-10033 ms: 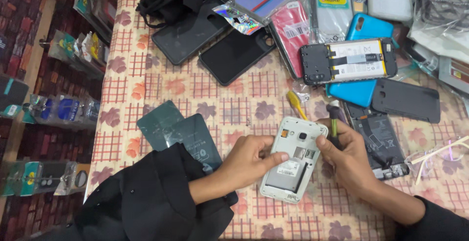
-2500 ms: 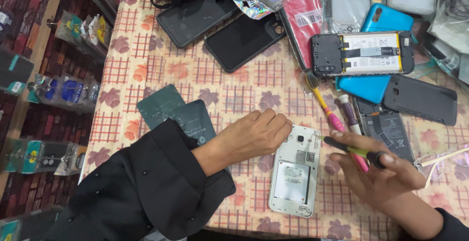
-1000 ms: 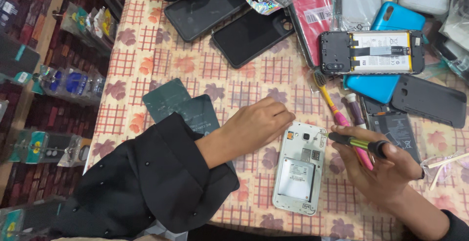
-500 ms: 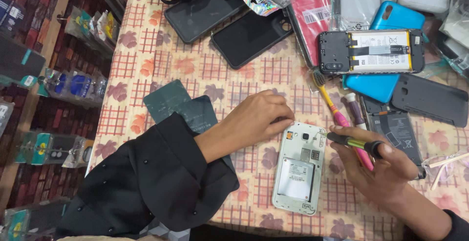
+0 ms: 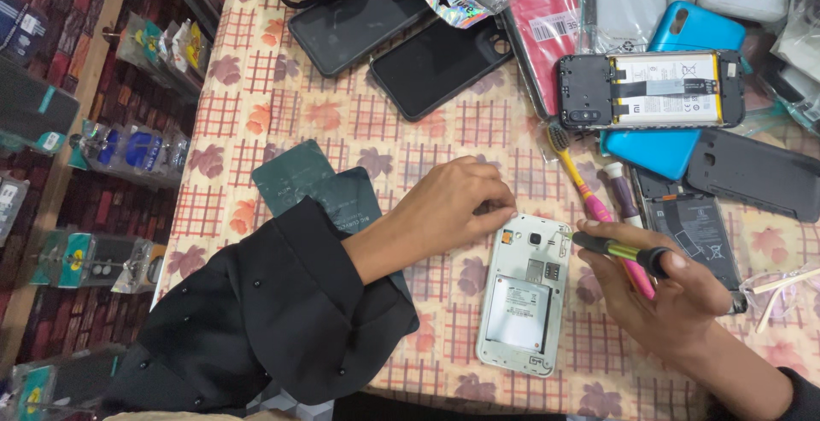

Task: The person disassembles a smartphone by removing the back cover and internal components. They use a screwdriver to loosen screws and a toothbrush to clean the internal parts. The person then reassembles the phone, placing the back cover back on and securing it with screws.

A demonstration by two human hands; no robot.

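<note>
Slips worry me most: my right hand grips a screwdriver with its tip at the edge of the open white phone, and a skid could gouge the board or battery. My left hand pinches at the phone's top corner, fingers closed on something too small to tell. The phone lies flat on the worktop, near its front edge. A toothbrush, a loose battery and cases crowd my right side.
</note>
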